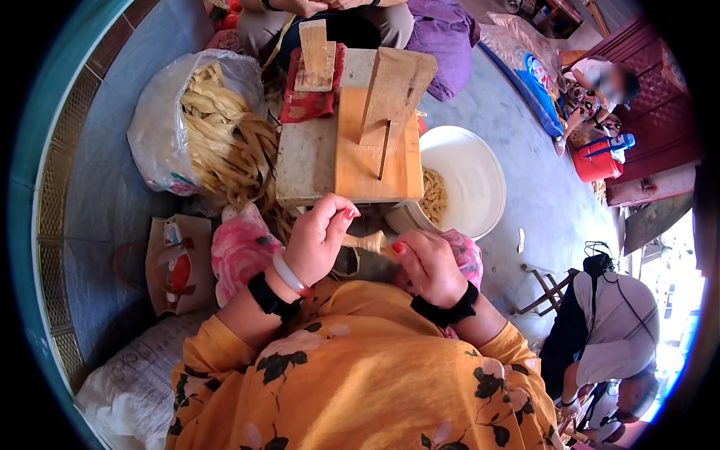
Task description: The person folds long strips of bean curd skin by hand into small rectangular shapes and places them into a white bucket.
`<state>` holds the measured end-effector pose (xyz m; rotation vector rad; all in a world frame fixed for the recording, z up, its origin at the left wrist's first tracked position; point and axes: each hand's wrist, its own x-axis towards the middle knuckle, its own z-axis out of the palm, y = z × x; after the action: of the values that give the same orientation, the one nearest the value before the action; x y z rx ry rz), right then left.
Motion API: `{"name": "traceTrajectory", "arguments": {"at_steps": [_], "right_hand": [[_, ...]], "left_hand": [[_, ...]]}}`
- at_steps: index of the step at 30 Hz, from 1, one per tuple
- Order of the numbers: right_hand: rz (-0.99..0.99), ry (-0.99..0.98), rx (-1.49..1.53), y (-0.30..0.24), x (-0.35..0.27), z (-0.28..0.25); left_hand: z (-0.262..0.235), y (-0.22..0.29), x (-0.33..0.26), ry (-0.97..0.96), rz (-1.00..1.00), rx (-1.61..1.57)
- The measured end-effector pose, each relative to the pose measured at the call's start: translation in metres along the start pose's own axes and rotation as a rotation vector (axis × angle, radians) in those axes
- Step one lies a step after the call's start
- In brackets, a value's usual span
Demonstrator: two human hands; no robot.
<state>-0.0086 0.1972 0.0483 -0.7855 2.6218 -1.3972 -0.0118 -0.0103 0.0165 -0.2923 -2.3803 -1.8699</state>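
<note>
Between my hands, over my lap, stretches a tan strip with a knot-like bulge (369, 241). My left hand (324, 232) is closed in a pinch at the strip's left end. At its right end my right hand (429, 264) is closed around it, thumb against the fingers. Just ahead stands a low table (307, 161) bearing a wooden board (405, 172) with an upright wooden block (394, 90) and a thin dark rod. Many long tan strips (225, 127) spill from a clear plastic bag (154, 142) at the left. Small tan twisted pieces (433, 196) lie inside a white bucket (480, 180).
A smaller wooden block stand (315, 64) sits on red cloth (307, 105). Beyond the table sits a person whose hands (300, 6) show. A paper bag (184, 259) and white sack (142, 375) stand left. Other people (615, 315) and a red bucket (598, 159) are right.
</note>
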Motion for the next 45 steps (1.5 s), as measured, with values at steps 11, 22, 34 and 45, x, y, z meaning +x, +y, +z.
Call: {"name": "traceTrajectory", "arguments": {"at_steps": [11, 22, 34, 45], "right_hand": [[-0.160, 0.022, -0.061, 0.000, 0.022, -0.004], [-0.070, 0.323, -0.160, 0.036, 0.080, -0.010], [-0.432, 0.097, -0.198, 0.018, 0.023, -0.017], [-0.484, 0.028, -0.158, 0.012, -0.022, 0.004]], "left_hand": [[-0.012, 0.012, 0.025, -0.210, -0.252, -0.289], [-0.006, -0.015, 0.085, -0.045, -0.148, 0.147], [-0.002, 0.033, 0.039, -0.487, -0.131, -0.131], [0.012, 0.023, -0.006, -0.673, 0.183, 0.175]]}}
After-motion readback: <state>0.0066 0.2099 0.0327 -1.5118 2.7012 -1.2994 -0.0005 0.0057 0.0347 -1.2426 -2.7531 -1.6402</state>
